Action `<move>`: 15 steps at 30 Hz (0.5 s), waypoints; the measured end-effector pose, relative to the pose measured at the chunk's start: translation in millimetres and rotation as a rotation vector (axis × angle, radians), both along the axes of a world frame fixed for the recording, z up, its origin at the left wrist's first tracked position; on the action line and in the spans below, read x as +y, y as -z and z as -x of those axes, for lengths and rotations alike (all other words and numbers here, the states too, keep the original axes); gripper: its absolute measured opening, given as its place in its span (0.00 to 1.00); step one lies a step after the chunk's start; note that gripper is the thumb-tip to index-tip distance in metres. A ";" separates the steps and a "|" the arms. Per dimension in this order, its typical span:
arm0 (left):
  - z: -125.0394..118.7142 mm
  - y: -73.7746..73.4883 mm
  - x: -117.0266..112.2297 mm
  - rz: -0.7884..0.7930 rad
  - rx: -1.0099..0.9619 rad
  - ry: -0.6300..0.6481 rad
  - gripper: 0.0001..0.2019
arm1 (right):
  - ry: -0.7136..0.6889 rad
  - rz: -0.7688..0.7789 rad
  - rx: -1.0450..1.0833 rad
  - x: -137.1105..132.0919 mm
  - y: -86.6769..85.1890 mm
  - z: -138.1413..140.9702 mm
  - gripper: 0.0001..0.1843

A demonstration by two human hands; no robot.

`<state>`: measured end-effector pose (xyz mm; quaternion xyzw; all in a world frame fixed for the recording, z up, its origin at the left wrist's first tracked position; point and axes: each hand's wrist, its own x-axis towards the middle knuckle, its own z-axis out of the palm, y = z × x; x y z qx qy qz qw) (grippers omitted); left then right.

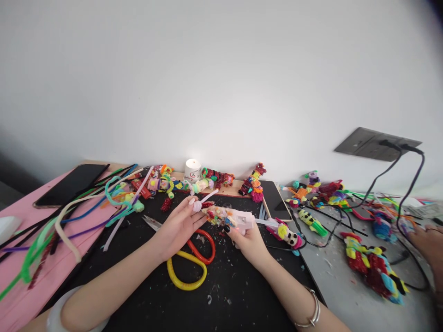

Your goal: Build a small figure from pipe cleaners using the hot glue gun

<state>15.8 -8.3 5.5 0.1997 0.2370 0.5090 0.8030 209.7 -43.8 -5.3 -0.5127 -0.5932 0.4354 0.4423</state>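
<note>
**Tally on the table**

The left hand (178, 226) and right hand (248, 240) make two; a third hand (431, 240) shows at the right edge. There is one glue gun (239, 217), one fuzzy figure (219, 215), one pair of scissors (194, 265), two dark phones (71, 184) (275, 200) and one candle (193, 169). One wall socket (367, 143) carries two cables (380, 175). The loose pipe cleaners (69, 216) are too many to count.

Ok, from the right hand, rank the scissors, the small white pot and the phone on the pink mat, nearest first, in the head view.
1. Scissors, just left of the right hand, which grips the glue gun.
2. Small white pot, back by the wall, beyond the left hand holding a pipe-cleaner piece.
3. Phone, far left on the pink mat.
</note>
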 end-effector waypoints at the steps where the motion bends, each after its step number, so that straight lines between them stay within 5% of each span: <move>1: 0.2 0.5 0.0 -0.002 0.000 0.005 0.05 | 0.002 -0.005 0.005 0.4 0.2 -0.3 0.19; 15: 4.2 4.0 -0.3 0.023 0.060 0.031 0.08 | 0.042 0.007 0.034 1.1 -0.9 -0.3 0.21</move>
